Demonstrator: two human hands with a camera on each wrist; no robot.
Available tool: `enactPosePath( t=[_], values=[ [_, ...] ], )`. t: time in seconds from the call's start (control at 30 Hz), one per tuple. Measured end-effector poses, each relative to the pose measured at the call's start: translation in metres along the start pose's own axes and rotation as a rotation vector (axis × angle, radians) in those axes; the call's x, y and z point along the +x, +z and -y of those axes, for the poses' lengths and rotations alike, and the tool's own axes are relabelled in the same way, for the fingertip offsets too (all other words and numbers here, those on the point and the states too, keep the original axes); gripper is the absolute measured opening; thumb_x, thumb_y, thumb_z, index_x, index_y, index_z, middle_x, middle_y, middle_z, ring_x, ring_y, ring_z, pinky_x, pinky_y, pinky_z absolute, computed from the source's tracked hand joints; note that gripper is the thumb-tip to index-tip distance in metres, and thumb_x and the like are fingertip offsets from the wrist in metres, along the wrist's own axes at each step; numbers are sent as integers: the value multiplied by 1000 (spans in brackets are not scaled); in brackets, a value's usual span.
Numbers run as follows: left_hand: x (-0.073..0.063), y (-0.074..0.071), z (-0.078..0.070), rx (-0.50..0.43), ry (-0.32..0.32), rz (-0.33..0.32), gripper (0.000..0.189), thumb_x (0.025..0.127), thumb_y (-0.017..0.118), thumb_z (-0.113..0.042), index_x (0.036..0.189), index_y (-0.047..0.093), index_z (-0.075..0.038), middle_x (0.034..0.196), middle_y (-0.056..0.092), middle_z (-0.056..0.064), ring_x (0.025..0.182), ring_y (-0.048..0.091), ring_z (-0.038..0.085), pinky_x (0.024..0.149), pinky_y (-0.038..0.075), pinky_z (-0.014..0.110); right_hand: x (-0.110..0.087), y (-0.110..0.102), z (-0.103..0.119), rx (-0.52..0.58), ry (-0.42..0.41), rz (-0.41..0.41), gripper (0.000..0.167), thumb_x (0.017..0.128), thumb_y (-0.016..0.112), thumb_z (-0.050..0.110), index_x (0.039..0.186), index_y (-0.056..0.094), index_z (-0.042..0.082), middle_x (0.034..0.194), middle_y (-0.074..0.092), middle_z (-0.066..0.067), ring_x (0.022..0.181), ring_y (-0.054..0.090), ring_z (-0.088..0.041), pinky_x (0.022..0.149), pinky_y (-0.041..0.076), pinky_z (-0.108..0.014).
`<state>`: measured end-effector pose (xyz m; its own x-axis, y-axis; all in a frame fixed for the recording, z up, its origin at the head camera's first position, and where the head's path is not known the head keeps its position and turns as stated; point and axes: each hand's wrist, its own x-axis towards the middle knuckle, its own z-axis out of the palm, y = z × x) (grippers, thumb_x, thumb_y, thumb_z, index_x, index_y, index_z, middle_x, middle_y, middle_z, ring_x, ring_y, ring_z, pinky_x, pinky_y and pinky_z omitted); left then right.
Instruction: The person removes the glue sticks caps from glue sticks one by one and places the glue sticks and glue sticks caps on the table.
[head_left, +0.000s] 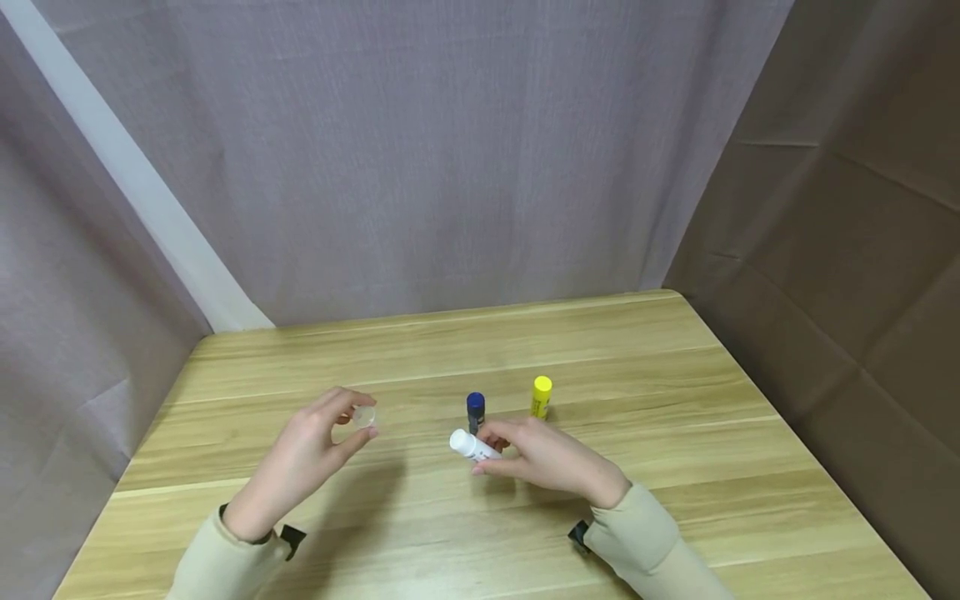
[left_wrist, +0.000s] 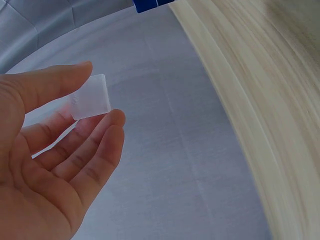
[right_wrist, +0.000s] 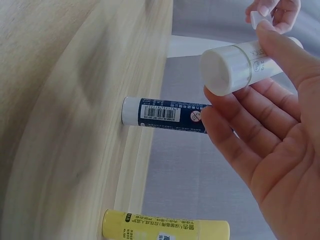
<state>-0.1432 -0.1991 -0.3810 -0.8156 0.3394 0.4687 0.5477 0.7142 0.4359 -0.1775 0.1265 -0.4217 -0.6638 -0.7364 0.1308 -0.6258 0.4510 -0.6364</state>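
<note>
Between thumb and fingertips, my left hand (head_left: 311,437) pinches a small translucent cap (left_wrist: 94,97), held above the left part of the table. My right hand (head_left: 543,454) grips a white glue stick (right_wrist: 230,67) that lies tilted in the fingers, its white end pointing left in the head view. Just behind that hand a dark blue glue stick (head_left: 476,407) stands upright, its lower part overlapped by the white one. A yellow glue stick (head_left: 541,397) also stands upright, farther right. The right wrist view shows the barcode label on the blue stick.
A wood-grain table (head_left: 360,358) carries all of this. Grey curtain cloth (head_left: 450,167) hangs behind its back edge, with a white strip (head_left: 142,183) at the left. Brown cloth (head_left: 847,250) borders the right side.
</note>
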Motion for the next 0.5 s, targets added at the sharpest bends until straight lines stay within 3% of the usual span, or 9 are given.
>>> enactPosePath(
  t=[0.27, 0.5],
  values=[
    [-2, -3, 4, 25, -18, -3, 31, 82, 84, -9, 110, 70, -6, 104, 71, 3, 87, 67, 20, 72, 58, 40, 0, -3, -2, 21, -7, -3, 23, 96, 69, 38, 110, 66, 19, 98, 65, 15, 87, 62, -1, 75, 56, -22],
    [-15, -14, 16, 63, -69, -39, 31, 81, 84, -7, 109, 71, -6, 104, 72, 5, 85, 66, 21, 69, 57, 40, 0, -6, -2, 32, -9, -22, 27, 97, 66, 40, 112, 66, 18, 98, 67, 15, 89, 63, -1, 77, 56, -22]
  ],
)
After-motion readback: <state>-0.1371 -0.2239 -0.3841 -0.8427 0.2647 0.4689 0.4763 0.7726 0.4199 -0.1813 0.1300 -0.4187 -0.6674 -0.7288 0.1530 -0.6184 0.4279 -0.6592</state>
